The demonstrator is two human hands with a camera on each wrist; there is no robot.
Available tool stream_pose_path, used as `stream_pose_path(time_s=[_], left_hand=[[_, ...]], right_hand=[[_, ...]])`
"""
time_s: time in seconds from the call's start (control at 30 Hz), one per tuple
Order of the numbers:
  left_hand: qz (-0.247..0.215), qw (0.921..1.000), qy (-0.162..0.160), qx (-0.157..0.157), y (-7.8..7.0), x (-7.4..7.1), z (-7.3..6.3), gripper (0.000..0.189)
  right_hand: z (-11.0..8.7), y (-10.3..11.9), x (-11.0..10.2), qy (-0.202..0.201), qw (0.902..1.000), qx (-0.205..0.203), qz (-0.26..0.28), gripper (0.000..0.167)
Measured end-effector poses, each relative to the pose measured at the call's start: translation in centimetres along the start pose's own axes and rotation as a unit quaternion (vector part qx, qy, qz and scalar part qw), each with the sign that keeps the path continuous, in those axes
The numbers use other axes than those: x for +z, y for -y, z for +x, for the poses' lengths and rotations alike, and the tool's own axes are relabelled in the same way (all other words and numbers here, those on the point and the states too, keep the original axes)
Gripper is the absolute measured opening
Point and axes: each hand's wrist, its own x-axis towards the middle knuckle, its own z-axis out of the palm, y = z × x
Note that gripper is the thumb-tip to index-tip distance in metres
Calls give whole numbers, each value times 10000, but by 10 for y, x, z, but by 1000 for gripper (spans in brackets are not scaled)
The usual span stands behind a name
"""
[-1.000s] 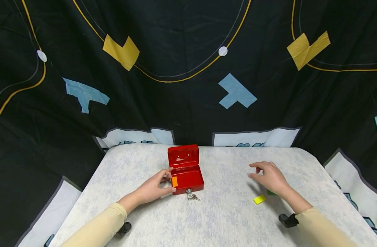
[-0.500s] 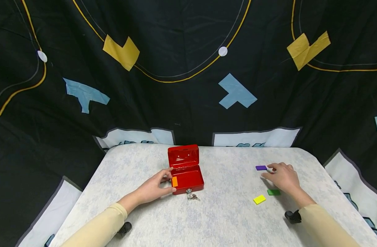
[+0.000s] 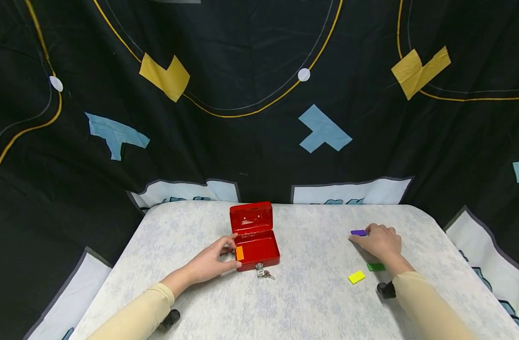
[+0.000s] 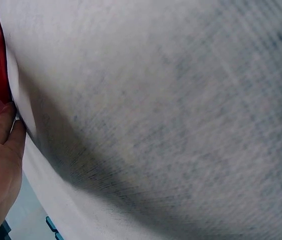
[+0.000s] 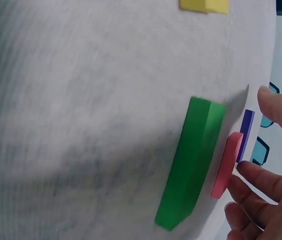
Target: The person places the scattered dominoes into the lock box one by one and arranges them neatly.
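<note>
While my left hand (image 3: 206, 262) grips the near end of the red box (image 3: 269, 261), thumb at the front corner and forefinger at the back, my right hand (image 3: 382, 242) reaches out over the purple block (image 3: 358, 233); its thumb and forefinger are parted on either side of that block, holding nothing, and whether a fingertip touches it I cannot tell; the pink block (image 5: 227, 165) lies just beside the purple one, under my fingers; the green block (image 3: 376, 267) lies closer to my wrist, the yellow block (image 3: 356, 277) near it; the box stands with its lid raised, an orange block (image 3: 240, 253) inside at the left end, a silver lock (image 3: 259, 269) and keys (image 3: 267, 274) at its front; everything rests on the pale table (image 3: 310, 293).
</note>
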Motion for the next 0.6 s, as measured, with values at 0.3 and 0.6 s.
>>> stream_pose_path(time_s=[0.3,0.6], left_hand=[[76,10000,-17,2,0,-1,-2,46],[8,10000,10,9,-1,0,1,47]], right_hand=[[3,1,6,-70,10000,35,-48,73],[4,1,5,-146,9996,109,-207,73]])
